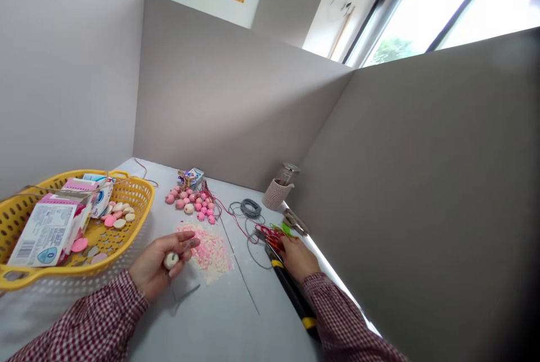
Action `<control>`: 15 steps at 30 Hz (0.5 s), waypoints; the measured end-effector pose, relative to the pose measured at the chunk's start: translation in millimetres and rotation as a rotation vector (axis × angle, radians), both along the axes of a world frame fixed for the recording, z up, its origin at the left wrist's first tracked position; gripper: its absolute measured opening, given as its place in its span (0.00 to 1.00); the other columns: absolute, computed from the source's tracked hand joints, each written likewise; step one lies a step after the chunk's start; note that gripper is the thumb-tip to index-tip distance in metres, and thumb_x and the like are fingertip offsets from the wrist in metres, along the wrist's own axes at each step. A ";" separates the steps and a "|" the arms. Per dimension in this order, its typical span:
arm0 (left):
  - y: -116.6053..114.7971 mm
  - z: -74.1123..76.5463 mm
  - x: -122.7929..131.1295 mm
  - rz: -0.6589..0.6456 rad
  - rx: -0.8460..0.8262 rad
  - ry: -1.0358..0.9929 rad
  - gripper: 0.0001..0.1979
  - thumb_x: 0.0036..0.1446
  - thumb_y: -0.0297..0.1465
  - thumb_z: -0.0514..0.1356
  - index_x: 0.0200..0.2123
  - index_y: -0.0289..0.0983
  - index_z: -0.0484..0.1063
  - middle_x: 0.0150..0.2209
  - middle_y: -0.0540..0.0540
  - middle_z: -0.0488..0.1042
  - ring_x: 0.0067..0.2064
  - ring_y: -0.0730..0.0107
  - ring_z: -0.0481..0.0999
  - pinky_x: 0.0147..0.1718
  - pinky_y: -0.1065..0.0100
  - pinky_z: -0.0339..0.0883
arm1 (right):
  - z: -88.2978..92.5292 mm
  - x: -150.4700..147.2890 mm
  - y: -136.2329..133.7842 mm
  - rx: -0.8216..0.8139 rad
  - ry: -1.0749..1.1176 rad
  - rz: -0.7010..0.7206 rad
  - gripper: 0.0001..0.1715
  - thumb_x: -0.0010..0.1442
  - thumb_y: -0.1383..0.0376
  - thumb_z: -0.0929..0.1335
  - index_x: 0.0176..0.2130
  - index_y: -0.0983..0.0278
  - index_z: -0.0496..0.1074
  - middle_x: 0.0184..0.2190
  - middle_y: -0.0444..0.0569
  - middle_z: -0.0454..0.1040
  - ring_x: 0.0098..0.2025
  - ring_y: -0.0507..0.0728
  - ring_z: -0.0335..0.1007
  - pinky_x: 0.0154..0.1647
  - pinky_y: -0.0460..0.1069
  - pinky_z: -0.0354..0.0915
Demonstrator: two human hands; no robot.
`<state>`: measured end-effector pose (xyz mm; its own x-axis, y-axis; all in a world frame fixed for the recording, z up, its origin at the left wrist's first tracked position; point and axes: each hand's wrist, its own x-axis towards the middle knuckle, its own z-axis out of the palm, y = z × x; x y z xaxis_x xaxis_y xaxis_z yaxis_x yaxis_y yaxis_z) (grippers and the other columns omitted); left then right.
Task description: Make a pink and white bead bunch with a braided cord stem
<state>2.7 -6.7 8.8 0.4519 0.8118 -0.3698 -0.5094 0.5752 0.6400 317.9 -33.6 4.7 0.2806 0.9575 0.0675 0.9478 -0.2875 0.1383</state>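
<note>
Cream-coloured and roughly round, the bead (171, 260) sits against the curled lower fingers of the left hand (158, 265), bent enough to keep it; thumb and forefinger reach past it, nearly together, and whether they pinch anything I cannot tell. It should be light, hard and apt to roll; a hold across its sides, clear of the dark mark on its face, looks surest. Well apart from it, the fingers of the right hand (298, 259) bend down at the tangled red cord (274, 233); their tips are partly hidden, so a grip cannot be confirmed. That bundle looks soft and prone to snag, best taken by one loose strand. Beside the right palm, the black-handled tool (290, 289) lies on the bench (219, 328), likely heavier and stiff, best held by its handles.
</note>
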 end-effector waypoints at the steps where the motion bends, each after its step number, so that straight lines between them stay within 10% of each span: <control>1: -0.5 -0.8 0.7 0.004 0.025 0.023 0.13 0.41 0.15 0.54 0.33 0.28 0.68 0.31 0.41 0.72 0.19 0.82 0.65 0.09 0.82 0.51 | -1.5 2.6 3.2 -0.015 -0.008 0.006 0.12 0.57 0.70 0.61 0.40 0.66 0.71 0.42 0.57 0.73 0.45 0.60 0.66 0.42 0.50 0.59; 15: 2.0 -7.1 3.3 0.031 0.000 0.020 0.07 0.46 0.17 0.56 0.30 0.29 0.71 0.24 0.47 0.71 0.18 0.82 0.66 0.12 0.81 0.55 | 33.5 14.1 -6.9 -0.095 -0.003 0.019 0.21 0.55 0.70 0.60 0.48 0.70 0.68 0.43 0.62 0.73 0.40 0.63 0.72 0.35 0.51 0.61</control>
